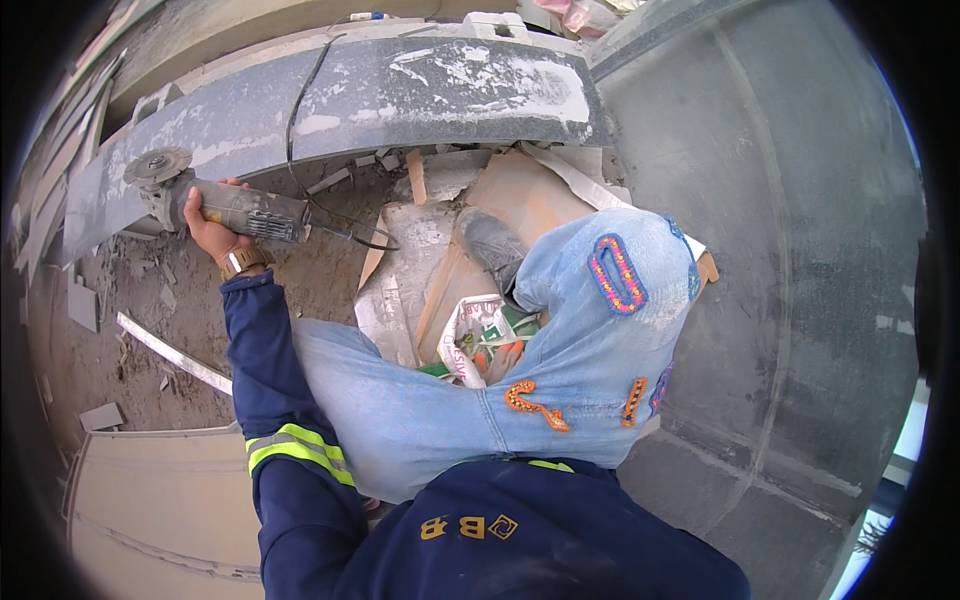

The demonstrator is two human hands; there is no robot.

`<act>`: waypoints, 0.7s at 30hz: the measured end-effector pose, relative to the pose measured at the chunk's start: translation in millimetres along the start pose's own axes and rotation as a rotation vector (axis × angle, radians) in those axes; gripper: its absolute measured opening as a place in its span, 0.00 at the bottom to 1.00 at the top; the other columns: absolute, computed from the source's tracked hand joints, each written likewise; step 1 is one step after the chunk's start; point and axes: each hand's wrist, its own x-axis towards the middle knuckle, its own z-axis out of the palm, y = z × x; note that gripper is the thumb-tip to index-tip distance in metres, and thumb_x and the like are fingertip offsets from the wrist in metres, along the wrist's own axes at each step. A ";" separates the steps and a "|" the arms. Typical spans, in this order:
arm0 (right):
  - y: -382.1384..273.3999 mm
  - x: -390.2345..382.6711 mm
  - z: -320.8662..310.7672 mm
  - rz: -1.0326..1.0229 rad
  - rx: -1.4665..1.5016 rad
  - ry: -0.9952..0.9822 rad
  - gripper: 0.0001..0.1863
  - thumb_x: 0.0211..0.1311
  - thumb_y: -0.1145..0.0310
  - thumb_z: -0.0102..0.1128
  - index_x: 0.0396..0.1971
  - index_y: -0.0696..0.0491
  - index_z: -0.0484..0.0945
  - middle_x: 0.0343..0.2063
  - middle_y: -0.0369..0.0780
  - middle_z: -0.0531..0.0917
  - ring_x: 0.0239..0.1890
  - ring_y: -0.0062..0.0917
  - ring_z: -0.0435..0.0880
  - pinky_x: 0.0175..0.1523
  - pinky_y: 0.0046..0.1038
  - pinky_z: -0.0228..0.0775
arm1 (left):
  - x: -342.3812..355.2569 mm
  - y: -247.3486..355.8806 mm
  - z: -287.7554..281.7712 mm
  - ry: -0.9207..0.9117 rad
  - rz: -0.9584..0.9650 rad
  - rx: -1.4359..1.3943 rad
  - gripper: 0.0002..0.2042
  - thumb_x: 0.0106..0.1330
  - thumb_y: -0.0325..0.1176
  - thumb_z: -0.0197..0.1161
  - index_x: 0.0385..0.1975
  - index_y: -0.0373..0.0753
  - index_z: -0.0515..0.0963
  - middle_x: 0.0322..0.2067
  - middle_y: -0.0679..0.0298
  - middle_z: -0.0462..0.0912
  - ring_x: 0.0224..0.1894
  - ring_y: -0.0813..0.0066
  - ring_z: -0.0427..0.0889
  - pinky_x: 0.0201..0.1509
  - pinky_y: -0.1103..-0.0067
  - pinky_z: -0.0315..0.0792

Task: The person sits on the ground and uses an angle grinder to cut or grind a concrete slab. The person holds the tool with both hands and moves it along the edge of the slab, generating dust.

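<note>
My left hand (212,232), with a watch at the wrist, is wrapped round the body of a dusty angle grinder (250,208). The grinder's cutting disc (157,166) is at its far left end, over the left part of a long grey slab (345,110). I cannot tell whether the disc touches the slab. White dust lies in patches along the slab's top. A dark cord (340,232) runs from the back of the grinder, loops, and a dark cable also crosses the slab. My right hand is out of sight.
A sack with an orange-fingered glove (497,357) lies between my legs, on torn cardboard (430,240). Broken tile pieces (84,303) and a white strip (172,352) litter the dirt. A large grey panel (740,250) stands at my right; a beige board (160,500) lies lower left.
</note>
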 end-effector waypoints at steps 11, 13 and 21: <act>12.4 -13.4 2.8 -0.022 -0.003 -0.006 0.17 0.64 0.65 0.57 0.48 0.59 0.75 0.31 0.48 0.85 0.27 0.40 0.86 0.32 0.36 0.79 | -5.0 -8.0 4.8 -0.042 -0.066 -0.043 0.20 0.64 0.45 0.59 0.40 0.31 0.73 0.35 0.52 0.80 0.37 0.57 0.84 0.43 0.59 0.80; 13.9 -16.6 3.7 -0.017 -0.003 -0.006 0.17 0.64 0.66 0.56 0.48 0.59 0.75 0.30 0.48 0.85 0.27 0.39 0.86 0.31 0.36 0.79 | -7.7 -8.9 2.7 -0.036 -0.087 -0.025 0.19 0.64 0.45 0.59 0.40 0.32 0.73 0.35 0.52 0.80 0.36 0.57 0.84 0.42 0.60 0.80; 15.6 -25.8 4.2 -0.013 -0.001 -0.022 0.16 0.64 0.67 0.56 0.47 0.60 0.75 0.30 0.48 0.85 0.26 0.38 0.86 0.30 0.35 0.78 | -4.2 -17.8 -16.4 0.040 -0.061 0.022 0.22 0.64 0.48 0.59 0.39 0.30 0.74 0.35 0.51 0.81 0.36 0.56 0.84 0.44 0.60 0.80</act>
